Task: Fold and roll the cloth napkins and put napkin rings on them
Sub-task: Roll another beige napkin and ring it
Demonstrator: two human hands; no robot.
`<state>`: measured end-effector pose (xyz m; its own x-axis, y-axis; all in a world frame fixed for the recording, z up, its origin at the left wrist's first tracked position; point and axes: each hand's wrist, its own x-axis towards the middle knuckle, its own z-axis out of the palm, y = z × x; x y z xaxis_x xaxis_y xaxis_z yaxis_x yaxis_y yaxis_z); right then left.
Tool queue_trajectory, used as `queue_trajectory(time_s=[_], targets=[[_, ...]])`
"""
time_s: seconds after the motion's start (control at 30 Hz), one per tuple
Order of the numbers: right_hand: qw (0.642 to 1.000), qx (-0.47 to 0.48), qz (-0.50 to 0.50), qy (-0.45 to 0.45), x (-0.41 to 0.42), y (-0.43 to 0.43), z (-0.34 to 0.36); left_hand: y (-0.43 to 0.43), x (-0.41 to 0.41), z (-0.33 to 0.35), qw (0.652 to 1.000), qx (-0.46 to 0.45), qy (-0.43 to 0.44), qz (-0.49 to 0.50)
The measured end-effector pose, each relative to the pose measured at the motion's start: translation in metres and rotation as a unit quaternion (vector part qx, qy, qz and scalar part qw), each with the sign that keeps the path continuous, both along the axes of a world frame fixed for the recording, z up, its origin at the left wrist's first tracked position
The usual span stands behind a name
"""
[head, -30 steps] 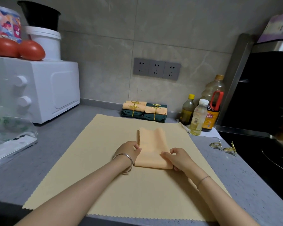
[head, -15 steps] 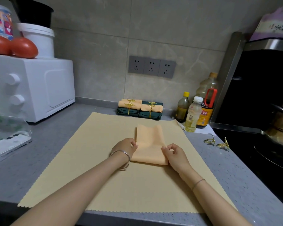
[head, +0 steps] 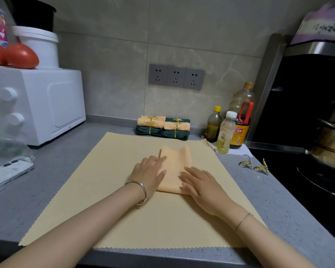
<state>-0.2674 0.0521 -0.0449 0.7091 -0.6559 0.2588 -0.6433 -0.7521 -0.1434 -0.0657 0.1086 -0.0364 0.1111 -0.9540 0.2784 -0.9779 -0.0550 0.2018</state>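
napkin (head: 175, 171), folded and orange, flat on yellow mat (head: 104, 190), pinned under left hand (head: 149, 174) and right hand (head: 199, 183), fingers straight, gripping nothing. best pressed evenly outward along the creases, edges squared, before rolling. loose gold rings (head: 253, 165) farther right; finished rolls (head: 162, 127) stacked at back.

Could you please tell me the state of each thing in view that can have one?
Orange napkin: folded into a strip, flat, not yet rolled.
Left hand: open, pressing the napkin's left edge.
Right hand: open, flat on the napkin's right side.
Finished napkins: rolled, ringed, stacked at the back.
Loose rings: two, lying unused on the counter.
Yellow cloth: spread flat.
Wall sockets: nothing plugged in.
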Motion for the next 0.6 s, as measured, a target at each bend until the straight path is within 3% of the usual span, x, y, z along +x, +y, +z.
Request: queue_trajectory(time_s=[0.1,0.2,0.33,0.6], targets=[[0.991,0.102,0.0,0.09,-0.008,0.006,-0.001,0.011,-0.006,-0.01,0.985,0.118,-0.065,-0.111],[0.988,0.13,-0.009,0.086,-0.012,0.009,-0.001,0.013,-0.005,-0.02,0.975,0.189,-0.061,-0.096],[0.992,0.06,-0.033,0.107,-0.005,0.01,0.006,0.013,-0.007,-0.018,0.976,0.202,-0.031,-0.078],[0.995,-0.056,-0.049,0.067,0.006,0.0,0.012,0.02,-0.004,-0.004,0.982,0.17,0.012,-0.081]])
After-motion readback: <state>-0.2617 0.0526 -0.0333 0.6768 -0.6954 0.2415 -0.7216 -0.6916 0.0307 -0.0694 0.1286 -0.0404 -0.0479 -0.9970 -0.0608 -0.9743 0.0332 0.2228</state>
